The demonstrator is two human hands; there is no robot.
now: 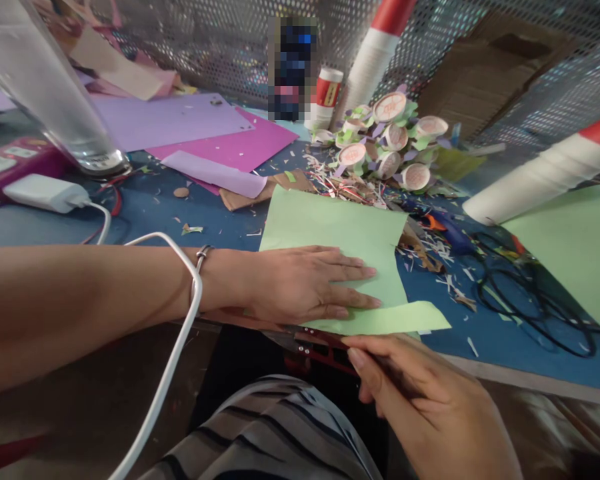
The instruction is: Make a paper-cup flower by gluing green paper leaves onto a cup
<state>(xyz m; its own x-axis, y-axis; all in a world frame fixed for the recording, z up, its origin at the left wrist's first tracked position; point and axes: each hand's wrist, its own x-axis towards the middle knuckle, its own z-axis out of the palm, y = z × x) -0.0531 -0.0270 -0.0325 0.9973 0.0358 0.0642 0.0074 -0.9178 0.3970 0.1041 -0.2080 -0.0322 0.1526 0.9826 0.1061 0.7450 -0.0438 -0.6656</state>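
Tabletop (150, 213); left hand (295, 283) (flat) on paper (330, 223)

Tall clear tumbler (75, 100), white charger (47, 193) (cord (107, 223) attached), looped black cable (543, 301)

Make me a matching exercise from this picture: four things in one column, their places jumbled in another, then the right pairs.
Things
1. Left hand
2. White cable
3. Magenta sheet
4. Right hand

Places
A. Partly under a lilac sheet
B. By the near edge of the table, on a dark red tool
C. Flat on a light green sheet
D. Over the left wrist

Pairs: 1-C; 2-D; 3-A; 4-B
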